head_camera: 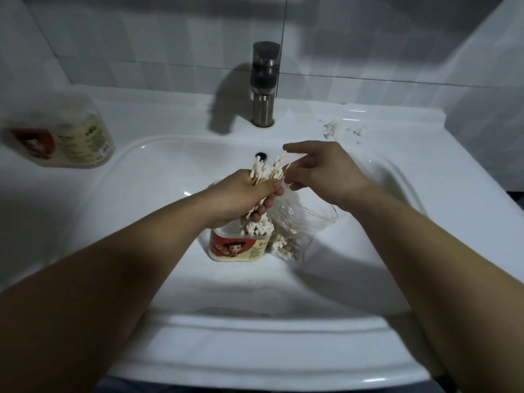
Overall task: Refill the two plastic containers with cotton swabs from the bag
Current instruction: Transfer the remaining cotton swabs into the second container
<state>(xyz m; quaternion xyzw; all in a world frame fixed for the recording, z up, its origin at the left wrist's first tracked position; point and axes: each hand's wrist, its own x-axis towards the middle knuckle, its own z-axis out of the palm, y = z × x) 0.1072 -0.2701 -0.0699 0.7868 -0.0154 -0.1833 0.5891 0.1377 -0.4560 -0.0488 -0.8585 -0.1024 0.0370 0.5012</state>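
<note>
- Curled tight, the left hand [243,194] hangs in front of the faucet [265,86], over the basin of the sink [158,154]. It grips a bundle of cotton swabs [266,173] whose white tips fan up toward the faucet.
- Loosely spread, the right hand [326,168] is in front of the faucet and a little to its right, index finger straight. Its lower fingertips meet the bundle's upper ends; whether they pinch any swab cannot be told.
- One open container [238,248] with a red cartoon label stands upright in the basin, farther in front of the faucet and directly beneath the left hand. Swabs stand packed inside it.
- Crumpled against that container's right side lies the clear plastic bag [300,222], with more swabs inside.
- On the sink's ledge well left of the faucet sits the second container [65,137], blurred, with the same label and a pale filling.
- Small white scraps [330,129] lie on the ledge right of the faucet.
- Just in front of the faucet, a dark overflow hole [261,156] shows behind the swab tips.
</note>
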